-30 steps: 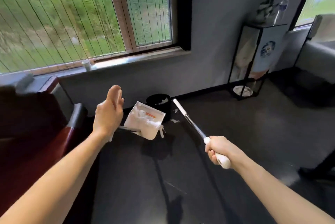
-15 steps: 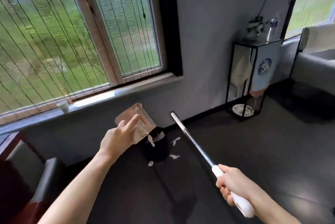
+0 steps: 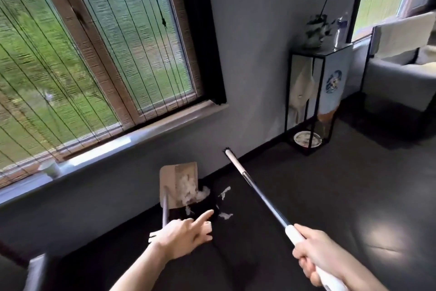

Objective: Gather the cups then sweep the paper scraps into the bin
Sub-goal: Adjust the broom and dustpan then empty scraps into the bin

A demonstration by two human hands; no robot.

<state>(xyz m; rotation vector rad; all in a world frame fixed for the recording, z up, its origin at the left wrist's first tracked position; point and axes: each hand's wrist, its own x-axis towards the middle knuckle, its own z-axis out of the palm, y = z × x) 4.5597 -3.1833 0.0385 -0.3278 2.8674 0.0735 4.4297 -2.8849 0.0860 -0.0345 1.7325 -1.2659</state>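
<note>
- Filling the upper left, we log a big window (image 3: 94,54) with thin blinds, greenery outside, and a pale sill under it.
- Dark floor (image 3: 330,208) covers the lower right; the wall is grey.
- Grey sofa (image 3: 398,78) at the right edge.
- Black metal stand (image 3: 306,102) against the wall, with a plant and a bottle on top and a plate at its base.
- Broom pole (image 3: 257,192) slants up from lower right towards the wall; we don't see the broom head.
- Tan dustpan (image 3: 175,181) is raised and tipped over the bin, its metal handle running down to the left hand.
- Black bin (image 3: 208,205) sits by the wall just right of the dustpan; it is hard to separate from the dark floor.
- Left hand (image 3: 184,236) holds the dustpan handle; index finger sticks out straight, the rest are curled.
- Right hand (image 3: 316,255) has its fingers wrapped tight on the pole's white grip.
- Paper scraps (image 3: 188,190): a white heap on the pan, spilling at the bin mouth; a few loose bits lie on the floor beside the bin.
- One cup (image 3: 50,169) stands on the sill, far left, well apart from both hands.
</note>
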